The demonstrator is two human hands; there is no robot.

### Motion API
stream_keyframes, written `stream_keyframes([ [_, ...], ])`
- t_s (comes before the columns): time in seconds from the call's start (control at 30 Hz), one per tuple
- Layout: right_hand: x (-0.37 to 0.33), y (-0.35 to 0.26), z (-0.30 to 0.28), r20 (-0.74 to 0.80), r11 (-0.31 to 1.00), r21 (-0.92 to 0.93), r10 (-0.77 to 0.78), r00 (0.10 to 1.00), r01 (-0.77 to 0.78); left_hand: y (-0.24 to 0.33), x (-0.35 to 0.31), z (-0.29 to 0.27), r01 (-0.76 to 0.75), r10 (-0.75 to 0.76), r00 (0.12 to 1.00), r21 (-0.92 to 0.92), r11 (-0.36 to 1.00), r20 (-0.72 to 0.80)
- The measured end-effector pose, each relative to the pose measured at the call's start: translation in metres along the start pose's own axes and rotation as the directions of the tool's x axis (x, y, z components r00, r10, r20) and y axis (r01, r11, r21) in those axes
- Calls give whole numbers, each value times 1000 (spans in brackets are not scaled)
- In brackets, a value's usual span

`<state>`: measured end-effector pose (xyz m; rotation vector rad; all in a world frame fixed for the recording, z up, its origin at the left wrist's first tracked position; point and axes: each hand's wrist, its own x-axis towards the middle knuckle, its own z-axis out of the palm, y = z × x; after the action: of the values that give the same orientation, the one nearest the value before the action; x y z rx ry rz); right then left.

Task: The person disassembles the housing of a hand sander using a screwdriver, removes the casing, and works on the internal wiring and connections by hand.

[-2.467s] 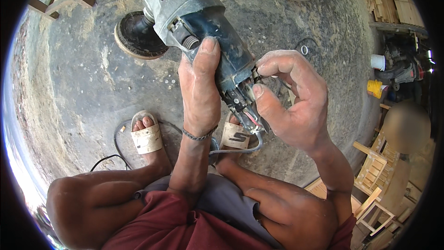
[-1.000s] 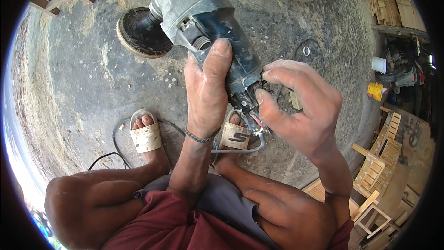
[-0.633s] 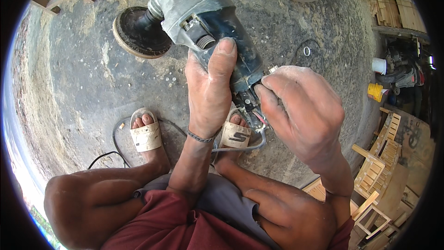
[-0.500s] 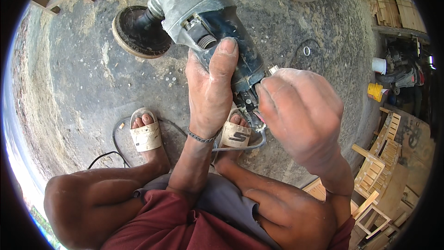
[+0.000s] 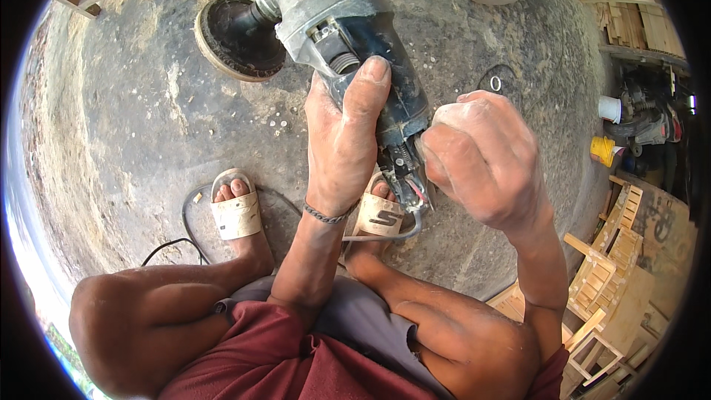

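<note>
The right hand (image 5: 485, 159) is curled beside the open rear of the grinder (image 5: 384, 38); whether it pinches anything is hidden. The left hand (image 5: 342, 152) wraps the grinder above the floor (image 5: 159, 148); a steady hold and light touches should spare the exposed wires (image 5: 417, 190), with the disc (image 5: 235, 38) best kept clear of the legs (image 5: 178, 304).

I've brought the grinder (image 5: 375, 35) slightly up and to the right in my view, the left hand (image 5: 341, 144) travelling with it. My right hand (image 5: 485, 159) has gone from an open pinch to curled fingers — the small pale piece that poked past them is out of sight — and the pink wire (image 5: 417, 190) shows again.
</note>
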<state>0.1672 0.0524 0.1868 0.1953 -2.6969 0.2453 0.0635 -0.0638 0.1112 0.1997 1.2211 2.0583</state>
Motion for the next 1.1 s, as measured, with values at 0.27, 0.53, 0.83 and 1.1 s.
stream_keyframes([
  [0.27,-1,-11,-9,1,947,215,245,969,-240,-3,1,-4,28,-31,999,-96,995,-30],
  [0.53,6,-11,-13,1,963,115,247,969,-245,1,-1,1,-28,29,999,29,999,-38],
  [0.83,7,-18,-16,41,899,104,424,905,-426,2,-7,10,-80,93,989,118,990,-113],
  [1.1,11,-21,-20,149,771,155,600,786,-618,3,-12,17,-105,114,984,72,992,-133],
])
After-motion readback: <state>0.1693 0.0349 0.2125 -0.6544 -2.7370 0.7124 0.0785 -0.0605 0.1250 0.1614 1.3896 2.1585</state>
